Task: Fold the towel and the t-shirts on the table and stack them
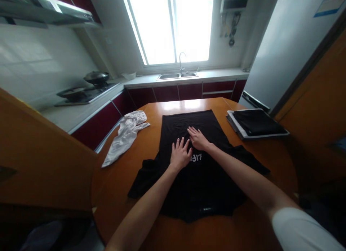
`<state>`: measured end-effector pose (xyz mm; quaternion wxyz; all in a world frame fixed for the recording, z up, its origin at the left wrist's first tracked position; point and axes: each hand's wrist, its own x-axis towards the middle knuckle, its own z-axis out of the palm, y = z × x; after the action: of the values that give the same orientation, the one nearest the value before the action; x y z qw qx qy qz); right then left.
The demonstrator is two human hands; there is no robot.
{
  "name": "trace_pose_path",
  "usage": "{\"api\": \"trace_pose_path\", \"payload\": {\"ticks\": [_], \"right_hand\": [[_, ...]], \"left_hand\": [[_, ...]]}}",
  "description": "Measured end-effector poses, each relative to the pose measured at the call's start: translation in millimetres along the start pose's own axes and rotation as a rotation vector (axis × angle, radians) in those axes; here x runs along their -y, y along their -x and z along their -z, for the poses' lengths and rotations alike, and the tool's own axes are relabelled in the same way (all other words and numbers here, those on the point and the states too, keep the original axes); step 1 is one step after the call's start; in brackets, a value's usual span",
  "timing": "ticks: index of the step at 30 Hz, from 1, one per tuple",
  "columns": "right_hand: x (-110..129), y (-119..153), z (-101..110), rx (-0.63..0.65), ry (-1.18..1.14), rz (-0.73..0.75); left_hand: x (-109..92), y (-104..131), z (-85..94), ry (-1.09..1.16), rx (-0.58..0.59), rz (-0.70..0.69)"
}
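Observation:
A black T-shirt (186, 186) with white lettering lies spread on the wooden table (113, 197), its collar toward me and its hem at the far side. My left hand (180, 154) rests on the middle of the shirt with its fingers spread. Just right of it and slightly farther away, my right hand (198, 138) lies flat on the cloth, fingers stretched out. Part of the lettering is hidden by my left hand. Both sleeves reach out sideways over the table.
Left on the table lies a crumpled white satin-like cloth (125, 135). At the right is a stack of folded clothes (258, 123), black on top. Behind stand a counter with a sink (177, 76), a stove with a pan (96, 78), and a fridge (281, 52).

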<state>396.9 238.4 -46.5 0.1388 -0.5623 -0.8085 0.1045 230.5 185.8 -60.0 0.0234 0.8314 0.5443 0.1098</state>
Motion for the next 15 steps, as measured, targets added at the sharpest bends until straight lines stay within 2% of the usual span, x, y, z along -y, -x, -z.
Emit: {"api": "trace_pose_path", "payload": {"ticks": [3, 7, 11, 15], "right_hand": [[-11.9, -24.8, -7.5, 0.078, -0.002, 0.08], [-42.0, -42.2, -6.9, 0.123, 0.067, 0.054], [-88.9, -62.5, 1.2, 0.123, 0.12, -0.027], [-143.5, -82.6, 14.0, 0.035, 0.115, -0.156]], "left_hand": [[3.4, 3.0, 0.4, 0.009, -0.021, -0.009], [4.7, 2.6, 0.0, 0.029, -0.023, 0.0], [5.8, 2.7, -3.3, 0.067, -0.049, 0.006], [7.0, 3.7, -5.4, 0.1, -0.066, 0.01]]}}
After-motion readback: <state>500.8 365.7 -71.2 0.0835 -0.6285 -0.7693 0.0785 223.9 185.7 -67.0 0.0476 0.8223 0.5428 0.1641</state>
